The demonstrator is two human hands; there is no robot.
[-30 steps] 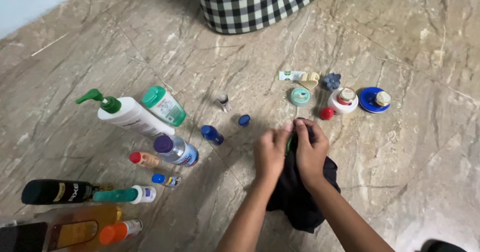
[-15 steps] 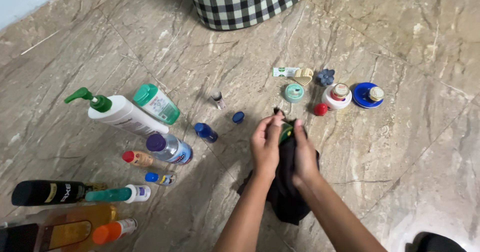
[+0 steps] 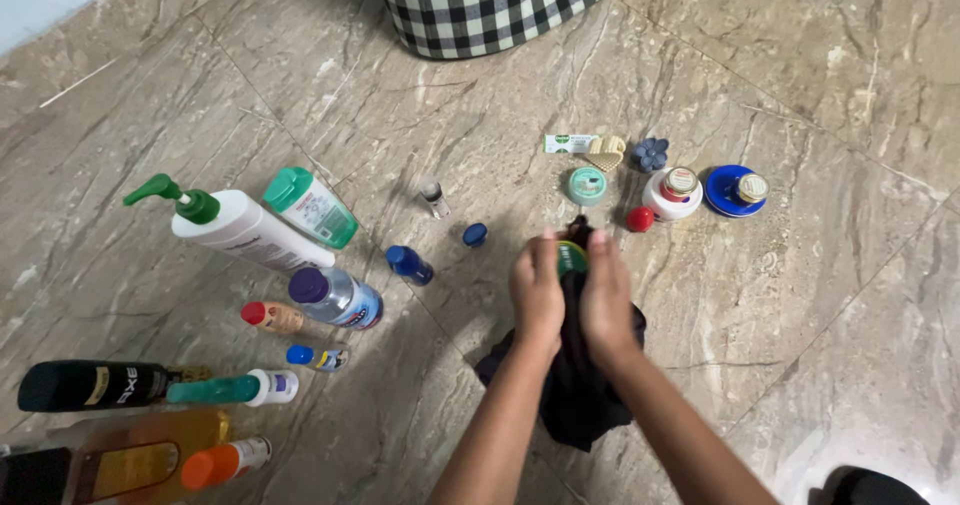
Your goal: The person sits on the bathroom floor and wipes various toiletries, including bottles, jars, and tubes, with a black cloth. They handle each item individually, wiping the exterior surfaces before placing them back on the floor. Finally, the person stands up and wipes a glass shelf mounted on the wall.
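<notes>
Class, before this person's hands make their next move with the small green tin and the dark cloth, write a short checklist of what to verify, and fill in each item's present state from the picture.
1. Both hands on the work: ok. Left hand and right hand close around the green tin.
2. Dark cloth under the tin: ok, it hangs between the hands to the floor.
3. Firmness of each grip: cannot tell.
4. Tin's lid shut: cannot tell, mostly hidden.
5. Room nearby: not ok, the red ball and teal tin lie close ahead.
6. Pump bottle out of the way: ok, well to the left.
</notes>
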